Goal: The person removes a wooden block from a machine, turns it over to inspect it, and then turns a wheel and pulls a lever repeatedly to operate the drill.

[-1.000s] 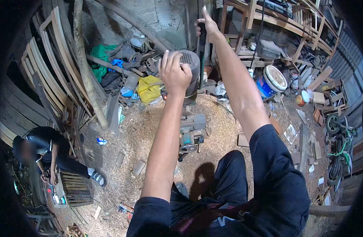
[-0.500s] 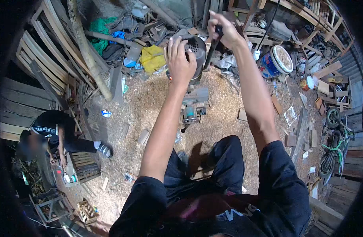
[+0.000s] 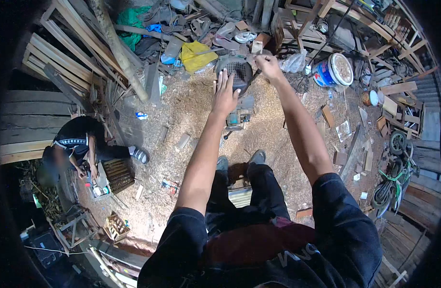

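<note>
A standing machine with a dark, round, perforated top cover is at the upper middle; it looks like a drill press or mortiser. My left hand lies on the near left side of its cover, fingers stretched out. To the right, my right hand is closed round the end of the machine's dark lever. Below the cover, a small green table base with a crank wheel shows. The tool and any workpiece under the cover are hidden.
Wood shavings cover the ground. At left, another person bends over a box of tools. A paint bucket stands right of the machine; a small motorcycle is farther right. Behind my shoes is a slatted stool.
My right hand has come down and closed more firmly on the lever. My left hand stays on the cover. My view has shifted back, and my legs look straighter, with both shoes showing.
</note>
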The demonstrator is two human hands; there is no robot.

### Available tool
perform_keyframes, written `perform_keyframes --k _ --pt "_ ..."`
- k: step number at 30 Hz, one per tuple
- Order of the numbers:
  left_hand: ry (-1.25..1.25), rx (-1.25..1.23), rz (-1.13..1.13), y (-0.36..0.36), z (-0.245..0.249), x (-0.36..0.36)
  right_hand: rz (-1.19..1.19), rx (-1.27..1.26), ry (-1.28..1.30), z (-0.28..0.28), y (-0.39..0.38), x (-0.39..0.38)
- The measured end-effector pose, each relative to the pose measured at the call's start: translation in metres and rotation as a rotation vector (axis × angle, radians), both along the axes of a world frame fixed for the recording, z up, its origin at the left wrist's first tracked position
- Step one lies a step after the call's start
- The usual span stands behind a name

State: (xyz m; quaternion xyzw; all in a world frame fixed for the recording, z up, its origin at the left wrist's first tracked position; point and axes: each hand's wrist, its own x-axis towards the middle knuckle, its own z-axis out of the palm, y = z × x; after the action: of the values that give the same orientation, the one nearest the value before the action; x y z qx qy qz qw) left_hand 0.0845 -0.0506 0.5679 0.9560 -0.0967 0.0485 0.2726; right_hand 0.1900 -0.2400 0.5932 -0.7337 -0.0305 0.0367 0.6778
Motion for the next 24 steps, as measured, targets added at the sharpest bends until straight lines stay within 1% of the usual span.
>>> perform_keyframes --k 2,3,6,7,8,9,11,13,14,16,17,19,20,22,23,24 --pt "0.067 0.005 0.013 0.003 0.007 -0.006 -0.037 -0.065 -0.037 -0.003 -0.001 0.0" --pt "0.095 -0.009 0.013 0.006 0.008 -0.011 -0.018 -0.071 -0.03 0.002 -0.002 -0.003" --pt "0.187 0.015 0.004 0.011 0.018 -0.021 -0.129 -0.169 -0.125 0.018 0.002 -0.014" --pt "0.209 0.044 0.002 0.011 0.025 -0.023 -0.11 -0.218 -0.062 -0.018 -0.004 0.005" --pt "0.234 0.073 -0.009 0.014 0.029 -0.025 -0.115 -0.239 -0.101 -0.024 -0.003 0.003" --pt "0.205 0.081 -0.04 0.019 0.019 -0.024 -0.125 -0.266 -0.14 -0.024 -0.004 -0.003" --pt "0.244 0.087 -0.056 0.022 0.025 -0.014 -0.15 -0.291 -0.16 -0.011 -0.004 0.004" --pt "0.271 0.119 -0.08 0.024 0.022 -0.015 -0.158 -0.292 -0.066 0.002 0.001 -0.007" --pt "0.295 0.139 -0.083 0.025 0.019 -0.013 -0.257 -0.257 -0.06 0.009 0.007 -0.015" --pt "0.357 0.177 -0.094 0.023 0.028 -0.016 -0.395 -0.162 -0.011 0.005 0.015 -0.022" --pt "0.4 0.204 -0.114 0.026 0.033 -0.016 -0.394 -0.139 -0.017 0.004 0.015 -0.021" --pt "0.394 0.282 -0.123 0.028 0.04 -0.019 -0.383 -0.092 -0.027 -0.002 0.016 -0.018" --pt "0.38 0.323 -0.125 0.029 0.044 -0.015 -0.403 -0.114 -0.019 -0.004 0.016 -0.015" --pt "0.378 0.296 -0.121 0.031 0.041 -0.011 -0.438 -0.156 -0.006 -0.003 0.018 -0.013" --pt "0.378 0.298 -0.128 0.033 0.038 -0.012 -0.44 0.004 -0.018 -0.005 0.021 -0.013" --pt "0.38 0.3 -0.135 0.034 0.039 -0.014 -0.429 0.016 0.014 -0.006 0.021 -0.013"
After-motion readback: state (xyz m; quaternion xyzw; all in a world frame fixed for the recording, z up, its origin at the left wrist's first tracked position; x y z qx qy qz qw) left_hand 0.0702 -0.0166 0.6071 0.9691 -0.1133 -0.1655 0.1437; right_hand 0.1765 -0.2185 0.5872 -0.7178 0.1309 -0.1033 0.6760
